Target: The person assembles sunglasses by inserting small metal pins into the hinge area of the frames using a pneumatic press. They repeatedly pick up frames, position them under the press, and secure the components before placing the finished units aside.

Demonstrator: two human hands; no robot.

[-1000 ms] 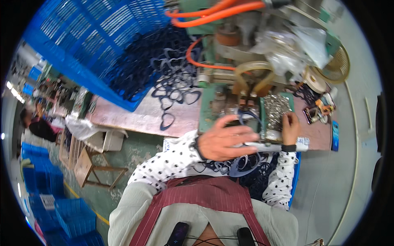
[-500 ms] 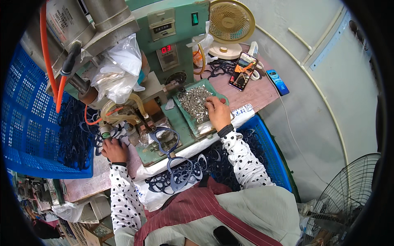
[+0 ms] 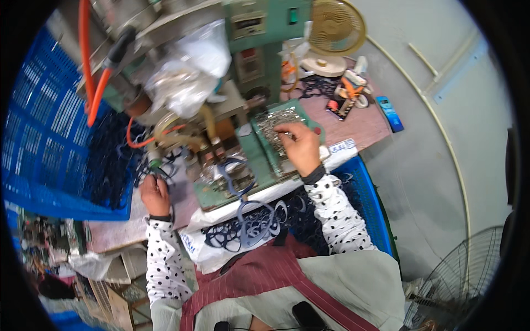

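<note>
My right hand (image 3: 302,148) is over a green tray (image 3: 306,112) of small shiny metal pieces (image 3: 281,118). Its thumb and fingertips are pinched together at the pile; whatever is between them is too small to make out. On the left, my left hand (image 3: 155,195) is closed beside some dark, thin looped pieces (image 3: 165,172), below a green-ended machine part (image 3: 157,163). Motion blur hides what its fingertips hold. Between my hands, a blue looped frame-shaped piece (image 3: 255,223) hangs from the front of the green machine (image 3: 269,144), linked to another loop at its working head.
A blue basket (image 3: 55,149) with dark pieces stands at left; another blue bin (image 3: 371,199) of them is below the tray. A clear plastic bag (image 3: 190,74) hangs on the machine. Phones (image 3: 390,114) and a small fan (image 3: 337,30) are at right; a wire-cage fan (image 3: 461,281) stands lower right.
The whole view has shifted, so the machine appears further right. My left hand sits a little lower from the green-ended part. My right hand stays at the metal pieces, fingers drawn together.
</note>
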